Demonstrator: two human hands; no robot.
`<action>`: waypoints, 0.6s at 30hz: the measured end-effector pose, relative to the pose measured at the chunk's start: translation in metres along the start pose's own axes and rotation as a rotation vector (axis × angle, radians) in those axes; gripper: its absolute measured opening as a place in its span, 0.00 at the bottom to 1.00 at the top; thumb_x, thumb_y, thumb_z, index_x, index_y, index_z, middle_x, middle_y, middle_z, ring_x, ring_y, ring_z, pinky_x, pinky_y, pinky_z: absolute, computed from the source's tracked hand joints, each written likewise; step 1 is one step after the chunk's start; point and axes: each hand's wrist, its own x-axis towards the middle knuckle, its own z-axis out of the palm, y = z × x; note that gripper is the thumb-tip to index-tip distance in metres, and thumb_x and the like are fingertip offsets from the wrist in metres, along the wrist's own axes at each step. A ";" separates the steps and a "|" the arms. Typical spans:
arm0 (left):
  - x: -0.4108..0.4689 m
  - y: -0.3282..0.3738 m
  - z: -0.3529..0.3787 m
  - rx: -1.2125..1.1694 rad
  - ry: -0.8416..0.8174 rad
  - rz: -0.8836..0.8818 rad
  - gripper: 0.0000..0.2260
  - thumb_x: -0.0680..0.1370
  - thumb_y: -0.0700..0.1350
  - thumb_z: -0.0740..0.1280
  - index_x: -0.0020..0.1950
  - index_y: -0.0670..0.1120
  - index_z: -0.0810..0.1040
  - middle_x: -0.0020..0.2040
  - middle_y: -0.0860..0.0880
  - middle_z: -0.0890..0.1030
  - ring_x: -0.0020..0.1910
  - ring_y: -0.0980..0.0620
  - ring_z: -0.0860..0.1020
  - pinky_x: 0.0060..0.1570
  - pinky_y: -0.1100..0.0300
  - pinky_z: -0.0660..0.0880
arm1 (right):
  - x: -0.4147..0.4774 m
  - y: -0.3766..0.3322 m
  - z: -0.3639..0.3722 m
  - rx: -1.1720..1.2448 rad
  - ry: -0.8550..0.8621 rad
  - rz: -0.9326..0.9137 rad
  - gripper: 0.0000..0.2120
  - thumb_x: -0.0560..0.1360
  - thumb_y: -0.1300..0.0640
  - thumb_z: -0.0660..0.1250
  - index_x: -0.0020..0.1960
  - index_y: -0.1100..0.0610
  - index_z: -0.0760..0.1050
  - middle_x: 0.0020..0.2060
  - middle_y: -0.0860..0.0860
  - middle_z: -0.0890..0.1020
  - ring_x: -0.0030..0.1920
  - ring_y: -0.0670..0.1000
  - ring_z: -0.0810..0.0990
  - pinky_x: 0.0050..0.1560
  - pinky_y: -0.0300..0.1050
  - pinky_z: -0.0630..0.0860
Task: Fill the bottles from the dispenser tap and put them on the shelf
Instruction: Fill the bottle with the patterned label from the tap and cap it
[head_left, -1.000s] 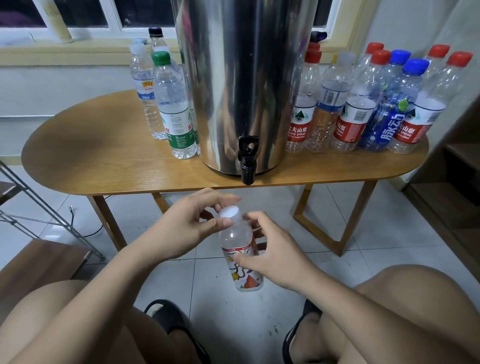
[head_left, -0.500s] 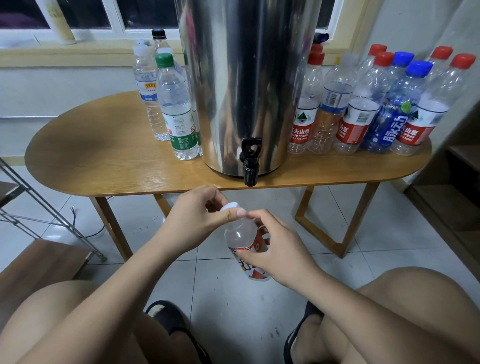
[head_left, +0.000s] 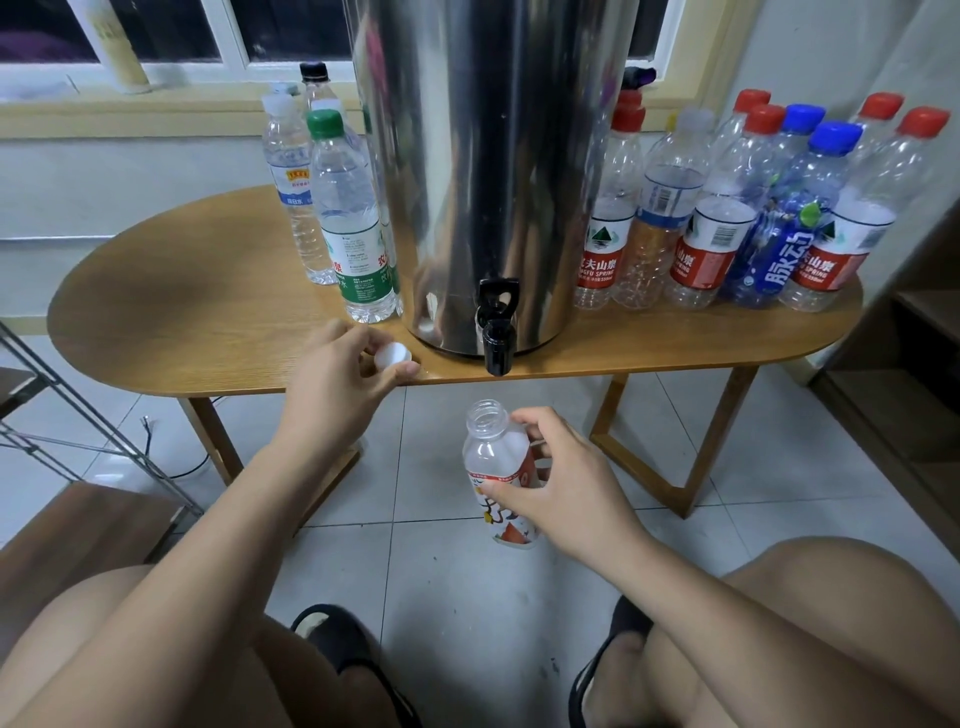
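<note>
Dispenser (head_left: 483, 171) sits mid table (head_left: 182, 312), tap (head_left: 496, 332) over the front edge, few bottles (head_left: 353, 218) left of it, bigger bunch (head_left: 727, 223) right. Open bottle (head_left: 498, 467) is below the tap, cap (head_left: 392, 355) just left.

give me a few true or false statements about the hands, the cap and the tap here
1. The right hand holds an uncapped bottle. True.
2. The white cap sits on that bottle. False: the left hand pinches it at the table edge.
3. The bottle's mouth touches the tap. False: it is below the tap, apart from it.
4. A green-capped bottle stands beside the dispenser. True.
</note>
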 end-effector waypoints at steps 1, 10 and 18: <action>0.000 -0.002 0.001 0.014 -0.010 0.000 0.20 0.75 0.62 0.78 0.58 0.50 0.86 0.52 0.51 0.79 0.57 0.49 0.77 0.55 0.46 0.79 | 0.001 0.001 0.000 0.002 0.002 0.005 0.32 0.69 0.38 0.82 0.67 0.38 0.71 0.61 0.36 0.80 0.61 0.40 0.79 0.59 0.46 0.81; 0.004 0.026 -0.030 -0.125 0.072 0.047 0.27 0.75 0.65 0.76 0.67 0.50 0.84 0.56 0.54 0.83 0.54 0.54 0.80 0.53 0.54 0.79 | 0.007 0.004 -0.004 0.016 0.029 0.023 0.32 0.69 0.37 0.82 0.66 0.38 0.71 0.61 0.36 0.81 0.61 0.40 0.80 0.58 0.46 0.83; -0.003 0.098 -0.059 -0.284 0.016 0.269 0.23 0.77 0.57 0.79 0.70 0.54 0.82 0.58 0.56 0.85 0.61 0.55 0.82 0.55 0.58 0.77 | 0.012 0.004 -0.004 0.005 0.027 0.037 0.32 0.70 0.39 0.82 0.69 0.38 0.70 0.64 0.37 0.80 0.62 0.43 0.80 0.60 0.47 0.83</action>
